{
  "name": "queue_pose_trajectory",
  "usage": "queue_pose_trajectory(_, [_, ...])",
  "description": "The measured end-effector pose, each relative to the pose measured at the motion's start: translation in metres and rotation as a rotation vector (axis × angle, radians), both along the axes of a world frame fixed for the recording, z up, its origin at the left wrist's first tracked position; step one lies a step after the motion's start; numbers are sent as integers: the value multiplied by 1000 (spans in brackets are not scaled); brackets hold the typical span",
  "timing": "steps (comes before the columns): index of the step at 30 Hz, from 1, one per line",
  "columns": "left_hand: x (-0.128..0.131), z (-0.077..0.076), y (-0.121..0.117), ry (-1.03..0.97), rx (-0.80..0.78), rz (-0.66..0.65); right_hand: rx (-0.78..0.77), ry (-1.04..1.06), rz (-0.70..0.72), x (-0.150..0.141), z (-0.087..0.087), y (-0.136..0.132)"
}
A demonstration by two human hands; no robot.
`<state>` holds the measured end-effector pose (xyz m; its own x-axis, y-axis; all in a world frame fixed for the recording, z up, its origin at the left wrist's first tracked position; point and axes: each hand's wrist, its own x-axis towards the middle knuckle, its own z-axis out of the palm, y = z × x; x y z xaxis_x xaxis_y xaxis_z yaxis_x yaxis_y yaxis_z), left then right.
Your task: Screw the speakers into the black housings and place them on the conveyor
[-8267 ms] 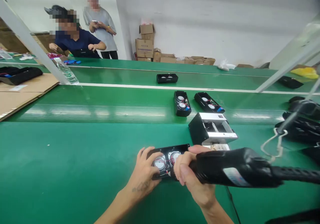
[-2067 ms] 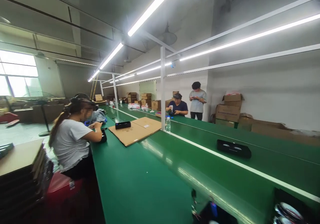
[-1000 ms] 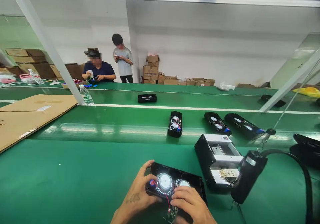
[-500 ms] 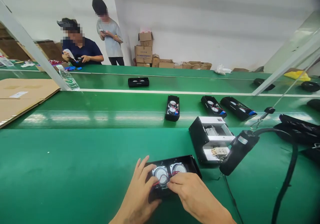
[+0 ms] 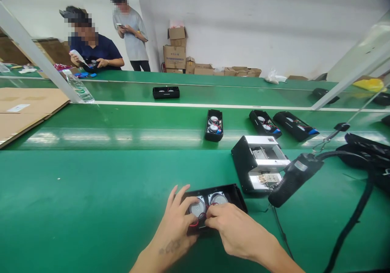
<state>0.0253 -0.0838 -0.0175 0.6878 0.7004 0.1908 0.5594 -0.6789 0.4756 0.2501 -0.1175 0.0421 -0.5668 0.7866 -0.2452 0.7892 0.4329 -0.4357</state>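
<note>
A black open speaker box [image 5: 239, 198] lies on the green bench in front of me, with two round speaker drivers inside, silver-rimmed with pale centres. My left hand [image 5: 176, 220] grips the left end of the box. Its thumb and index finger bracket the left driver [image 5: 197, 209], while other fingers stretch past the back edge. Over the right half, my right hand [image 5: 228, 224] pinches thin red and black wires [image 5: 201, 216] between the drivers. Its fingertips partly hide the wire ends. The right driver [image 5: 218, 198] shows just behind that hand.
A black-and-silver machine [image 5: 258, 163] stands right of the box. Beside it a black power screwdriver [image 5: 295, 179] hangs from a cord. Several speaker boxes [image 5: 214, 125] sit on the belt behind. Flat cardboard [image 5: 30, 106] lies left. Two people [image 5: 94, 49] are across the line.
The view has shifted slightly. Both hands stay at the speaker box, the right one still pinching the wires, with only small finger movements.
</note>
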Motion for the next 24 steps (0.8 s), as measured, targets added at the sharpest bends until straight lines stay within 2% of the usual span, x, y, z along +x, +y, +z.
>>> queue_pose_trajectory(8, [1,4,3,45,-62,-51,-16,153,-35,2,0,-2])
queue_pose_trajectory(13, [5,12,7,-5,-116,-27,-38,102,-95,-2,-5,-2])
queue_pose_trajectory(15, [7,21,19,-5,-209,-24,1,85,-77,-5,-7,5])
queue_pose_trajectory(18, [8,39,54,11,-531,3,36,90,-60,-7,0,34])
queue_pose_trajectory(19, [7,44,68,23,-652,17,10,94,-68,-7,5,48])
queue_pose_trajectory(21, [7,52,93,50,-796,28,-114,99,-76,-6,17,76])
queue_pose_trajectory(24, [7,56,117,90,-847,5,-252,102,-68,-5,31,106])
